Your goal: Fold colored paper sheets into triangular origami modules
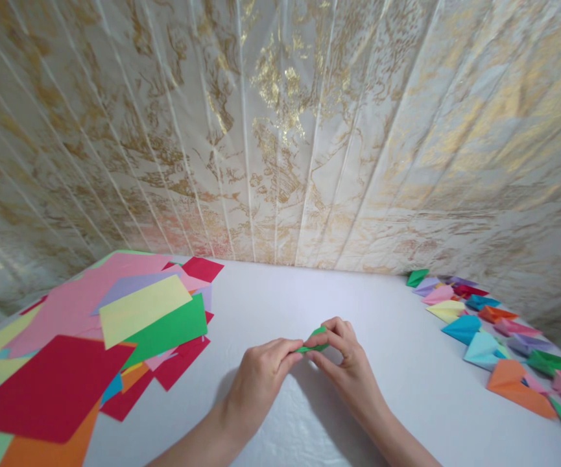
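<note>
A small folded piece of green paper [317, 340] is held between my two hands, over the middle of the white table. My left hand [266, 366] pinches its left end between thumb and fingers. My right hand [342, 350] grips the right part, its thumb below and its fingers above. Much of the paper is hidden behind my fingers, so its full shape does not show.
Loose coloured sheets, with a red sheet [54, 389] on top in front, spread over the left of the white table [261, 292]. Folded paper pieces, such as an orange one [516, 388], stand in rows at right. A gold-patterned curtain [280, 130] hangs behind.
</note>
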The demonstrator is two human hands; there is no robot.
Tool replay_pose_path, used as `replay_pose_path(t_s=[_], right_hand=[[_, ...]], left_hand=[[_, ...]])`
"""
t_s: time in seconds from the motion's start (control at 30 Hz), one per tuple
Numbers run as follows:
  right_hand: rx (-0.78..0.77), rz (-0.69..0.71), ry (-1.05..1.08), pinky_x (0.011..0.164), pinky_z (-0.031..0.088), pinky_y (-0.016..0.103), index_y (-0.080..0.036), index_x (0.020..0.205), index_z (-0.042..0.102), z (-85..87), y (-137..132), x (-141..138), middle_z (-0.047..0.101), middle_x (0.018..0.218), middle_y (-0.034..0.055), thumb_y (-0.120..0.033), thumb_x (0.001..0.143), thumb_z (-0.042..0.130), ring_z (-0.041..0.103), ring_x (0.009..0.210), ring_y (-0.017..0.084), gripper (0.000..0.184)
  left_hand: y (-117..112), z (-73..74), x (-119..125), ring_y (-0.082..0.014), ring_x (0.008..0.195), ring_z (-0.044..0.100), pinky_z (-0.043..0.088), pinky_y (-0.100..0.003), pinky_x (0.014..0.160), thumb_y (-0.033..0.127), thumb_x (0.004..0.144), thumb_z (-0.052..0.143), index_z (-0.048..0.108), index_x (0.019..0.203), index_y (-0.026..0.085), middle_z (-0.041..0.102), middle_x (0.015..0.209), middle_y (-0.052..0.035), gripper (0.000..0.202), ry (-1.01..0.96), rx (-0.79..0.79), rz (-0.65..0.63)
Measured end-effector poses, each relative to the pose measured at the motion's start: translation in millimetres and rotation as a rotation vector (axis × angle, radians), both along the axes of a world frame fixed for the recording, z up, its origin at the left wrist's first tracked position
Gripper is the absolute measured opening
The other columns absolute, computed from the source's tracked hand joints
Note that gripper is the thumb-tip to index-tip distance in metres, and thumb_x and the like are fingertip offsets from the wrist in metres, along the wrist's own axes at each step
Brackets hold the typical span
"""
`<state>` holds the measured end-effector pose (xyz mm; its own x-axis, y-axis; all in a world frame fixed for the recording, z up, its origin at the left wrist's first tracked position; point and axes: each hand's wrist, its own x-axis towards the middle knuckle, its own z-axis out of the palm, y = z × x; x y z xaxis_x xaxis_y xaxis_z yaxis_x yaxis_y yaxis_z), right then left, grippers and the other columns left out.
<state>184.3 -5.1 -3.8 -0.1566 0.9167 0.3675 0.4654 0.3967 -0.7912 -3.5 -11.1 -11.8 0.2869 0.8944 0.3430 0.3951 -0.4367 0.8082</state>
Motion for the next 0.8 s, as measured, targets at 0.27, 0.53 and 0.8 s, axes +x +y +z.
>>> replay_pose_path(t_s=[0.27, 0.53, 0.8], right_hand=[[-0.044, 0.126, -0.139, 0.084, 0.04, 0.037, -0.025, 0.087, 0.068, 7.9, 1.7, 3.8, 0.07, 0.084, 0.0002, -0.02, 0.087, 0.065, 0.061, 0.083, 0.022, 0.006], [-0.111, 0.135, -0.139, 0.068, 0.044, 0.03, -0.022, 0.081, 0.07, 11.9, 1.3, 4.2, 0.068, 0.076, 0.0022, -0.027, 0.088, 0.061, 0.061, 0.074, 0.02, 0.012], [-0.151, 0.129, -0.096, 0.067, 0.046, 0.029, -0.021, 0.082, 0.073, 11.6, 3.3, 6.2, 0.071, 0.076, 0.0024, -0.031, 0.087, 0.06, 0.064, 0.072, 0.02, 0.017]], left_hand=[[-3.1, 11.2, 1.2, -0.0153, 0.072, 0.069, 0.047, -0.022, 0.07, 0.018, 0.092, 0.055, 0.072, 0.096, 0.023, 0.075, 0.082, 0.0013, 0.018, 0.047, -0.154, 0.007], [5.5, 15.3, -5.5, -0.0134, 0.057, 0.058, 0.038, -0.022, 0.056, 0.029, 0.08, 0.066, 0.064, 0.077, 0.021, 0.064, 0.061, 0.005, 0.009, 0.015, -0.349, 0.005], [7.3, 16.8, -3.4, -0.0167, 0.069, 0.067, 0.049, -0.025, 0.068, 0.036, 0.082, 0.057, 0.062, 0.077, 0.019, 0.073, 0.073, -0.0017, 0.018, -0.119, -0.49, -0.041]])
